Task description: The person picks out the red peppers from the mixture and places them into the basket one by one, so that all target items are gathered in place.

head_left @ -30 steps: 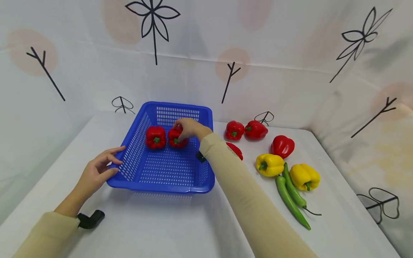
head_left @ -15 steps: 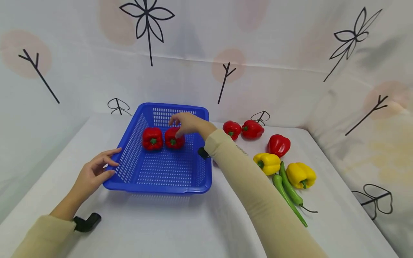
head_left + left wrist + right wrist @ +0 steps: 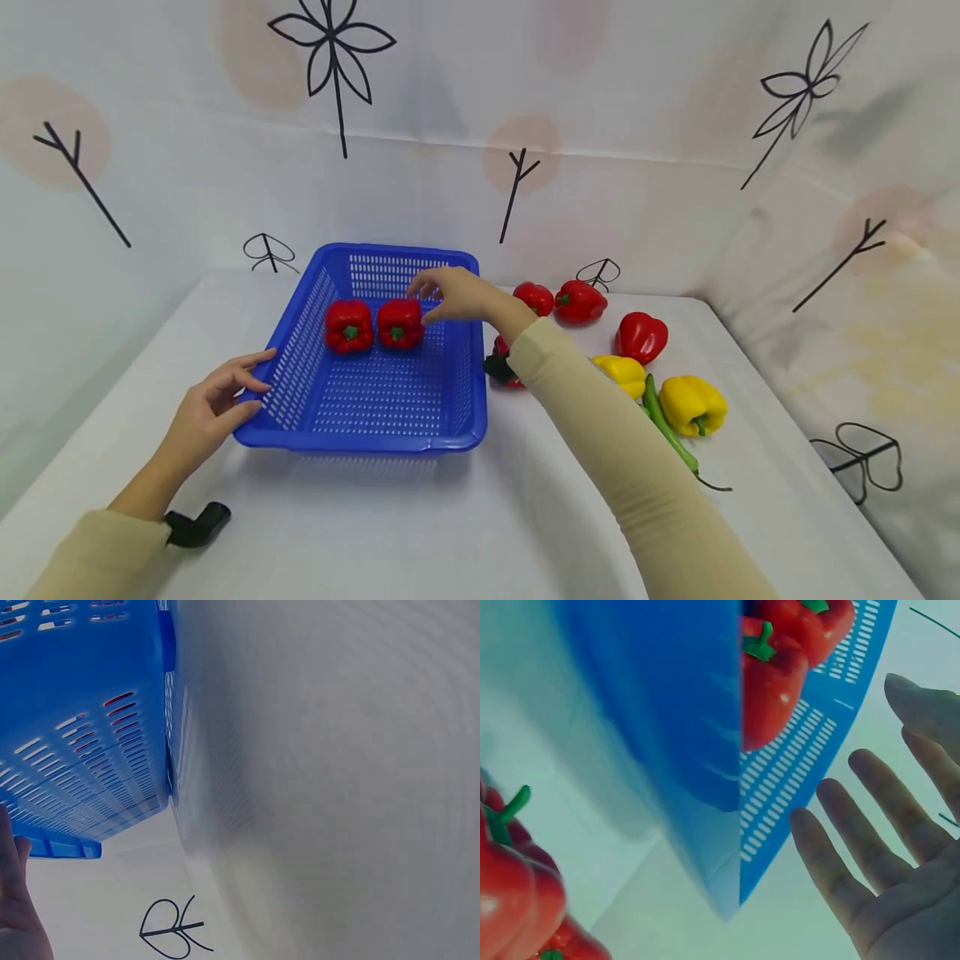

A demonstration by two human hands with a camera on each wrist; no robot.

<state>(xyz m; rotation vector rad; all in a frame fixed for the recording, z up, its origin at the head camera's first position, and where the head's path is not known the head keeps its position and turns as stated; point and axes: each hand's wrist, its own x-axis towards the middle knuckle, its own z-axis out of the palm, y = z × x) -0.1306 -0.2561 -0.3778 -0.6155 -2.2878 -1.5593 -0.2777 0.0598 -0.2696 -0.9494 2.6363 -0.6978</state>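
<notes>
Two red bell peppers [image 3: 348,327] [image 3: 401,324] with green stems sit side by side in a blue perforated basket [image 3: 360,442]. My right hand [image 3: 468,296] hovers over the basket's back right part, beside the right-hand pepper. Its fingers are spread and bent loosely, with nothing between them; the right wrist view shows the fingers [image 3: 892,817] apart from the basket wall. At the basket's left rim rests my left hand [image 3: 206,417], its fingertips and thumb touching the rim. Only a small part of that hand shows in the left wrist view.
Right of the basket lie several more red bell peppers [image 3: 641,337], two yellow bell peppers [image 3: 693,405] and green chili peppers [image 3: 667,423]. My right sleeve partly covers some of them. A patterned cloth backdrop [image 3: 427,192] stands behind the white table [image 3: 337,533].
My right hand has let go of the right-hand red bell pepper in the basket, then lifted and drawn back to the right. The left hand stays at the rim. The whole view shifts slightly.
</notes>
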